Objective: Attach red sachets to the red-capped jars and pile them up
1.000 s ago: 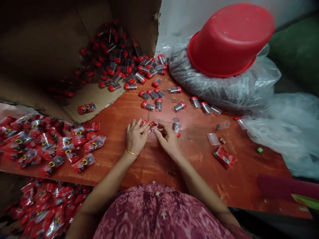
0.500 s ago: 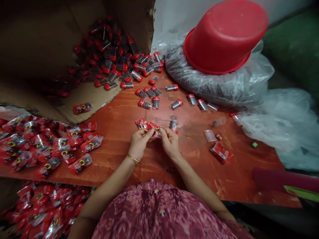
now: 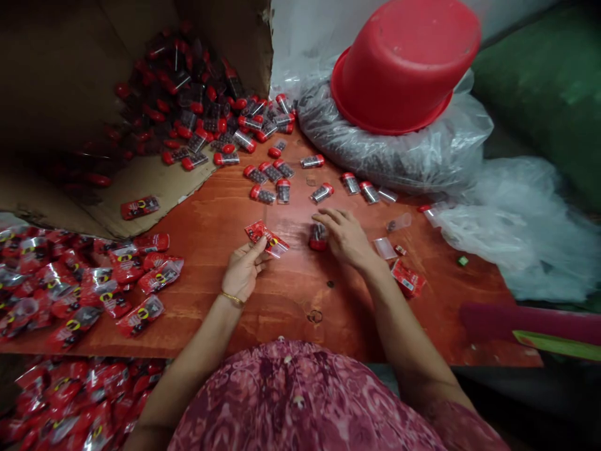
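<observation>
My left hand (image 3: pixel 243 266) pinches a small red plastic packet (image 3: pixel 278 246) with a clear end between thumb and fingers. Another red packet (image 3: pixel 255 230) shows just behind it, partly covered. My right hand (image 3: pixel 346 237) reaches over a small clear bottle (image 3: pixel 318 235) with a red cap and dark contents. Its fingers are stretched out beside and above the bottle; whether they touch it I cannot tell, and the thumb is hidden.
A cardboard box (image 3: pixel 188 197) at the left spills capped bottles (image 3: pixel 244 139) onto the red table (image 3: pixel 282 294). Filled red packets (image 3: pixel 107 294) pile at the left edge. A red tub (image 3: pixel 404 69) sits upside down on a clear plastic bag (image 3: pixel 357 147). A packet (image 3: pixel 407 279) lies at the right.
My right hand has let go of the red packet and moved right to the bottle, its fingers opening. My left hand keeps the packet. The view has shifted slightly.
</observation>
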Motion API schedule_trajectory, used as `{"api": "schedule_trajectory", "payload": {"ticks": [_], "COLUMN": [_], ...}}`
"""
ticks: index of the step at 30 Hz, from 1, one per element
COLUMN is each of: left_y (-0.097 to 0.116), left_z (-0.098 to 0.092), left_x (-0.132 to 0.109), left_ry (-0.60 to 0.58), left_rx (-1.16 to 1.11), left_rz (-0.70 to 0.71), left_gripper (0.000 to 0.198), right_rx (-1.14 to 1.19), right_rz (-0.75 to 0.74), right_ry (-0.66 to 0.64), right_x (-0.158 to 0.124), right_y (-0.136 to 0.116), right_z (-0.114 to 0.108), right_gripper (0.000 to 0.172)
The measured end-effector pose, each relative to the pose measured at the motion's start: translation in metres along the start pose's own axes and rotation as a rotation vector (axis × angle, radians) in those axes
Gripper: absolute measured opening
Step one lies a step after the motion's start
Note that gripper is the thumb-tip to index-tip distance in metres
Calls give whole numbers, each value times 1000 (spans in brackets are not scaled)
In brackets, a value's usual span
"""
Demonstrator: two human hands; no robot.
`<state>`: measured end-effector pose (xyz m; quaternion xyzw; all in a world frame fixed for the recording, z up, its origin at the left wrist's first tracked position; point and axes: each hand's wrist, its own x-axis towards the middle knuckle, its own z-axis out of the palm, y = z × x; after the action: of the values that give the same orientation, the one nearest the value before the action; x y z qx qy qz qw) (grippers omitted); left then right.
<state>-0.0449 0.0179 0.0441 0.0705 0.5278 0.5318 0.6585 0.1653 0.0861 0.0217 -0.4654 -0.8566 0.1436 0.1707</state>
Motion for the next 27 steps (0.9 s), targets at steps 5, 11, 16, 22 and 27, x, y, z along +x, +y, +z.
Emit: {"api": "schedule_trajectory", "payload": {"ticks": [5,11,16,22,27], "left_y": [-2,3,4,1,-1], "left_z": [0,-7,-4,0,-1], "left_x": [1,4,1,-3,-7], "left_ry": [-43,-20,-36,-87,-143], "left_rx": [-1,-36,-59,-40,47], "left_rz": [-61,-74,-65,-62,-6], "left_gripper": [12,12,9,14,20], "right_rx": [-178,-115,221,624,693], "right_rz": [-103,-66,43,107,138], "right_ry": [-233,-144,-36,-63,-78], "right_x": [-1,-15,-37,-54,-46], "right_y": [22,15,-6,-43,-54], "right_z": [-9,6,13,-3,-6], "right_gripper": [45,29,31,26,24]}}
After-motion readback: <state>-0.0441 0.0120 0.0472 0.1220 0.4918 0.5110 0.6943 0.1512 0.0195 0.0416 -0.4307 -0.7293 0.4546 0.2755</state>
